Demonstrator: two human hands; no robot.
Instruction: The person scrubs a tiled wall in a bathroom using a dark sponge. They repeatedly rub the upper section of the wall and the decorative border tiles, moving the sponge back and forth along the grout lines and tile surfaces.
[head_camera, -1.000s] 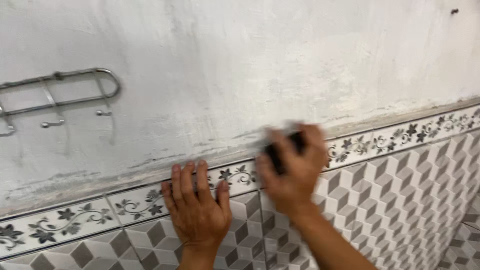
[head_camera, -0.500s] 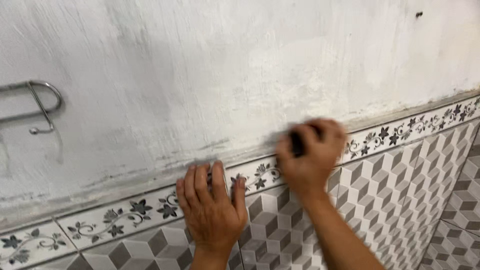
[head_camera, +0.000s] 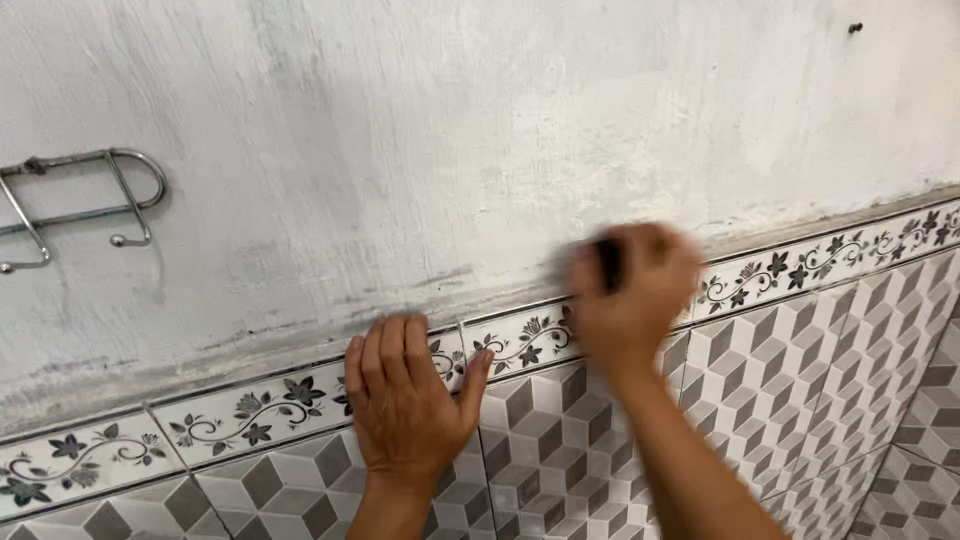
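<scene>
Right hand (head_camera: 632, 300) is clenched around a small dark pad (head_camera: 606, 262), pressed to the wall at the seam between the flowered border tile (head_camera: 250, 415) and the rough white plaster (head_camera: 480, 130); blurred, so the pad's make is unclear. It looks light and palm-sized, probably soft enough to squash, best gripped across its back with fingers wrapped over the edges. Left hand (head_camera: 405, 400) lies flat and released, fingers spread on the tiles, holding nothing. A metal hook rack (head_camera: 90, 200) hangs far left.

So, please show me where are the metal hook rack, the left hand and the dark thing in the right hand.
metal hook rack (head_camera: 95, 195): head view, its wire frame.
left hand (head_camera: 405, 400): head view, back of hand.
dark thing (head_camera: 607, 262): head view, part showing between blurred fingers.
</scene>
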